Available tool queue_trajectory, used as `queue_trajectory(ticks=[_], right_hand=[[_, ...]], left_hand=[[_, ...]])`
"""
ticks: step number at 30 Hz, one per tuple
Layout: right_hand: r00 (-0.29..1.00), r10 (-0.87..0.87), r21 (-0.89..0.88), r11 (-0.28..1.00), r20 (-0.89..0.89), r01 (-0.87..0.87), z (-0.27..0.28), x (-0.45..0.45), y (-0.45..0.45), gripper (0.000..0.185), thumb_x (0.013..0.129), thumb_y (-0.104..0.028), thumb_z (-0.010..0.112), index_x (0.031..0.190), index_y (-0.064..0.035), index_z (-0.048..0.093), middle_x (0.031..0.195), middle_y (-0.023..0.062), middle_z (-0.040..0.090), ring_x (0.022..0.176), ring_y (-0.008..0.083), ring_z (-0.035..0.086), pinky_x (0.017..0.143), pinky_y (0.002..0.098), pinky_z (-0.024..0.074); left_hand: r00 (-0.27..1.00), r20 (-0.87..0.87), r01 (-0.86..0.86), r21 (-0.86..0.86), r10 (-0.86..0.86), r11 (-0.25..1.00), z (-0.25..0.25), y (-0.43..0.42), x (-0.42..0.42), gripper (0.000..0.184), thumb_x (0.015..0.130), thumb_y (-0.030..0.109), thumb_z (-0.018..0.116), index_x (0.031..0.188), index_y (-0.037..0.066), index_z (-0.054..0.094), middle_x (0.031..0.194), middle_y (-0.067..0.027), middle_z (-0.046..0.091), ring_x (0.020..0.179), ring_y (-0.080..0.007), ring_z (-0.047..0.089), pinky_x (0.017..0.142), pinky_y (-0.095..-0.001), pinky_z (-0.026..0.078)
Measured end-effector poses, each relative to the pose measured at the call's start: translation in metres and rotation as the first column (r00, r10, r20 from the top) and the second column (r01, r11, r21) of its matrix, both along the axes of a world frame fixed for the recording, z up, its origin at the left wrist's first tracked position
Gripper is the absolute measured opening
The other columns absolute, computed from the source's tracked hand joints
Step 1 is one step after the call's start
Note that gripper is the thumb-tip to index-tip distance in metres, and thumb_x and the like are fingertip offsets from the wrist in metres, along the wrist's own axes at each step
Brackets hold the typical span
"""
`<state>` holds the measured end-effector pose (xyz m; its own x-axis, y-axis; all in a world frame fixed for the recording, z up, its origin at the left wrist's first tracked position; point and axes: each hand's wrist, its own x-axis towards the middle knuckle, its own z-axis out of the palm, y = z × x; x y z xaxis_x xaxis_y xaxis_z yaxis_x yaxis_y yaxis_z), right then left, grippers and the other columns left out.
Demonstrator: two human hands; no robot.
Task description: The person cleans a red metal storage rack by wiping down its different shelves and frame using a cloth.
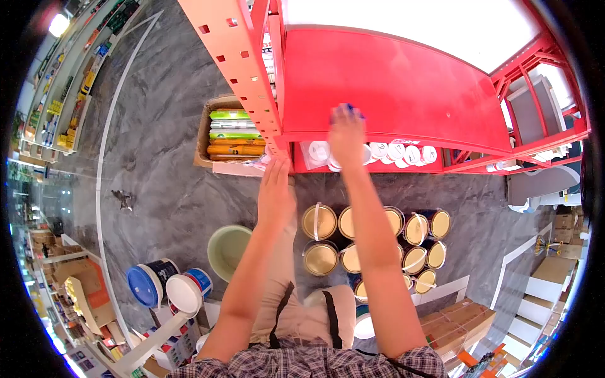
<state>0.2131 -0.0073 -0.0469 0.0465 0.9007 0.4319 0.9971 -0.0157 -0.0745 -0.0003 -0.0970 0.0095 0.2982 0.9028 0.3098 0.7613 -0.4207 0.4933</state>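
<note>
A red metal shelf board [391, 88] spans the upper middle, joined to a perforated upright post [239, 63]. My right hand [347, 135] is over the board's front part, its fingers closed around something blue that shows only in small bits at the fingertips. My left hand [276, 192] is at the base of the post by the shelf's front left corner, fingers stretched out and lying close together. White rolls or tubs [396, 152] sit on a lower level beneath the board's front edge.
Left of the post stands a cardboard box [203, 135] of colourful tubes. Below the shelf are several lidded metal cans [319, 222], a pale green bucket [229, 253], a blue-lidded bucket [142, 286] and a white-lidded one [183, 294]. Brown cartons [457, 324] lie at the lower right.
</note>
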Motion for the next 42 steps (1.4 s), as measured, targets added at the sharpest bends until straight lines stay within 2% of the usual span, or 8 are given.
queue_trajectory(ticks=[7, 12, 14, 16, 19, 24, 31, 42], right_hand=[[0.924, 0.277, 0.074, 0.961, -0.265, -0.267, 0.011, -0.083, 0.004, 0.045, 0.083, -0.019, 0.053, 0.127, -0.0112, 0.054, 0.136, 0.0057, 0.050, 0.130, 0.0318, 0.040, 0.109, 0.0478, 0.0290], [0.982, -0.069, -0.087, 0.993, 0.178, 0.086, -0.013, 0.060, -0.020, 0.046, 0.086, -0.020, 0.048, 0.131, -0.0114, 0.052, 0.140, 0.0078, 0.046, 0.131, 0.0327, 0.039, 0.107, 0.0478, 0.0305], [0.935, -0.305, 0.042, 0.952, 0.179, 0.303, -0.017, 0.115, -0.038, 0.045, 0.090, -0.021, 0.048, 0.134, -0.0117, 0.048, 0.139, 0.0073, 0.047, 0.133, 0.0330, 0.036, 0.108, 0.0488, 0.0295], [0.905, -0.411, -0.032, 0.911, -0.113, 0.410, -0.001, 0.146, -0.051, 0.044, 0.091, -0.021, 0.047, 0.134, -0.0108, 0.049, 0.141, 0.0070, 0.045, 0.133, 0.0328, 0.036, 0.108, 0.0481, 0.0289], [0.871, -0.491, -0.071, 0.870, -0.026, 0.489, -0.007, 0.141, -0.041, 0.043, 0.092, -0.021, 0.046, 0.133, -0.0100, 0.050, 0.141, 0.0075, 0.045, 0.133, 0.0327, 0.036, 0.109, 0.0469, 0.0287], [0.997, 0.022, 0.039, 0.999, 0.076, -0.025, -0.018, 0.067, -0.026, 0.040, 0.091, -0.024, 0.047, 0.127, -0.0070, 0.055, 0.136, 0.0109, 0.051, 0.131, 0.0334, 0.039, 0.110, 0.0465, 0.0272], [0.955, 0.243, 0.082, 0.969, -0.169, -0.232, 0.012, 0.037, -0.030, 0.038, 0.088, -0.021, 0.052, 0.124, -0.0141, 0.057, 0.133, 0.0053, 0.053, 0.125, 0.0300, 0.047, 0.104, 0.0457, 0.0365], [0.929, -0.344, -0.025, 0.939, -0.135, 0.344, 0.006, 0.214, -0.063, 0.042, 0.090, -0.021, 0.050, 0.131, -0.0116, 0.051, 0.140, 0.0094, 0.045, 0.132, 0.0342, 0.037, 0.109, 0.0486, 0.0286]], left_hand=[[0.999, 0.035, -0.036, -0.029, 0.037, 0.999, 0.012, -0.005, 0.012, 0.053, 0.072, -0.006, 0.053, 0.124, -0.002, 0.049, 0.131, -0.0174, 0.050, 0.129, -0.0335, 0.040, 0.108, -0.0410, 0.033], [0.998, 0.042, 0.051, 0.000, -0.051, 0.999, 0.004, -0.005, 0.011, 0.054, 0.071, -0.009, 0.051, 0.125, -0.002, 0.049, 0.131, -0.0184, 0.049, 0.129, -0.0349, 0.040, 0.108, -0.0423, 0.034], [0.996, 0.029, 0.082, 0.009, -0.083, 0.997, 0.004, -0.004, 0.012, 0.054, 0.072, -0.009, 0.051, 0.125, -0.002, 0.048, 0.131, -0.0186, 0.049, 0.129, -0.0354, 0.040, 0.108, -0.0428, 0.034], [0.995, -0.002, 0.105, 0.008, -0.105, 0.994, 0.007, -0.008, 0.018, 0.055, 0.071, -0.010, 0.050, 0.126, -0.002, 0.047, 0.132, -0.0184, 0.048, 0.129, -0.0358, 0.040, 0.108, -0.0434, 0.034], [0.988, 0.042, 0.149, 0.006, -0.149, 0.989, 0.008, -0.015, 0.028, 0.056, 0.071, -0.011, 0.051, 0.126, -0.002, 0.047, 0.132, -0.0177, 0.048, 0.129, -0.0356, 0.040, 0.108, -0.0435, 0.033], [0.976, 0.062, 0.212, -0.025, -0.210, 0.977, 0.022, -0.035, 0.041, 0.058, 0.070, -0.011, 0.052, 0.126, -0.002, 0.046, 0.131, -0.0168, 0.048, 0.129, -0.0360, 0.039, 0.109, -0.0434, 0.033], [0.959, -0.030, 0.282, 0.054, -0.281, 0.958, 0.024, -0.027, 0.069, 0.062, 0.069, -0.010, 0.054, 0.129, 0.002, 0.045, 0.134, -0.0151, 0.046, 0.130, -0.0345, 0.038, 0.110, -0.0447, 0.030], [0.929, -0.181, 0.352, 0.155, -0.324, 0.923, -0.008, 0.048, 0.153, 0.052, 0.082, 0.006, 0.055, 0.133, 0.011, 0.046, 0.142, -0.0126, 0.038, 0.134, -0.0328, 0.033, 0.110, -0.0536, 0.024]])
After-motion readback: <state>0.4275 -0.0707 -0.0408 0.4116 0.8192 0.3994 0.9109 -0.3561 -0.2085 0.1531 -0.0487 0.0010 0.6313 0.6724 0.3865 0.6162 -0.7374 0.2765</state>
